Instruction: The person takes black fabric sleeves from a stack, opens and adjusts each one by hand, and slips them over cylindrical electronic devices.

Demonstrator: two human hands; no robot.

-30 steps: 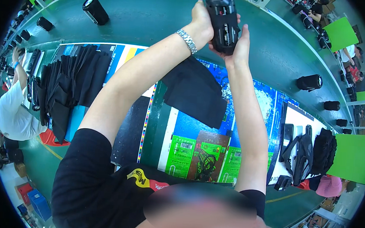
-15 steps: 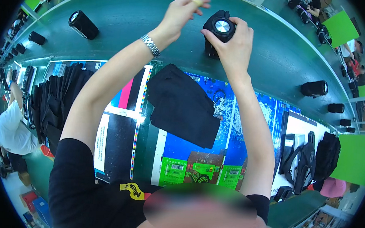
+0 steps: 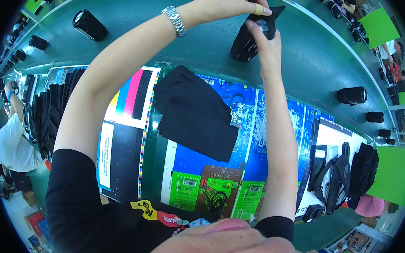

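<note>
The green counter [image 3: 304, 58] takes up most of my view, curving across from left to right. Printed sheets [image 3: 256, 153] in blue, green and black cover much of its near side. Near its right end I see a lime-green panel [image 3: 389, 177]. A black cloth [image 3: 198, 117] lies flat on the sheets, left of the middle, and a row of dark cloth pieces [image 3: 50, 117] is toward the left end.

My two hands meet toward the far edge. The right hand [image 3: 269, 43] is clamped on the top of a black cylinder [image 3: 245, 43], its thumb laid over the rim. That cylinder leans a little, between the sheets and the far edge; I can't tell whether its base touches the counter. The left hand [image 3: 245, 1] is bent over its top, thumb against a pointed black flap [image 3: 277, 13]; whether its fingers pinch the flap I can't tell. Another black cylinder [image 3: 90, 25] is well apart to the left, and a smaller-looking one [image 3: 352, 95] to the right. A silver watch [image 3: 174, 21] circles the left wrist, and a pale yellow band [image 3: 259, 9] wraps the thumb.
</note>
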